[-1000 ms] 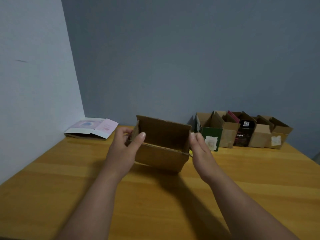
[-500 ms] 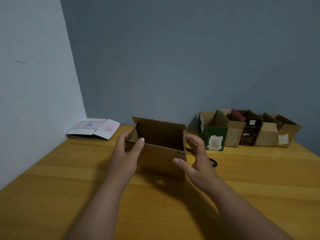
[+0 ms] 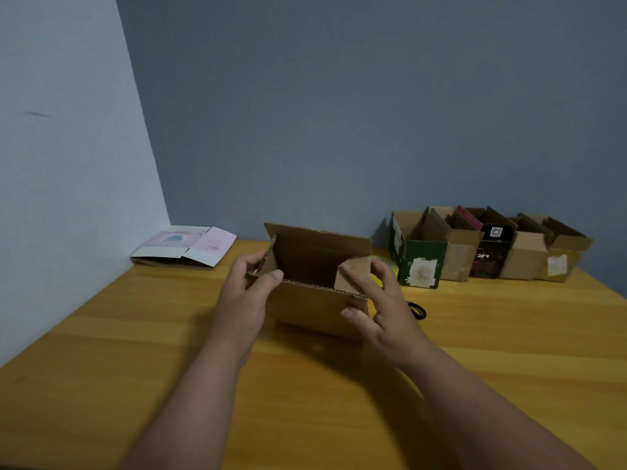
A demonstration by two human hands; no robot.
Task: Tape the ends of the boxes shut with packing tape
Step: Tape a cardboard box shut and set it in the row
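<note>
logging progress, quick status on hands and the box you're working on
Left hand grips the open brown cardboard box at its left end. Right hand folds the right end flap inward. No tape on it yet; nothing in the way.

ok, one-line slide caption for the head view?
Both hands, left hand and right hand, fold the end flaps of an open brown cardboard box on a wooden table; more open boxes behind.

Open box (image 3: 315, 300) mid-table (image 3: 101, 385) between both hands; row of boxes (image 3: 492, 252) behind right.
</note>
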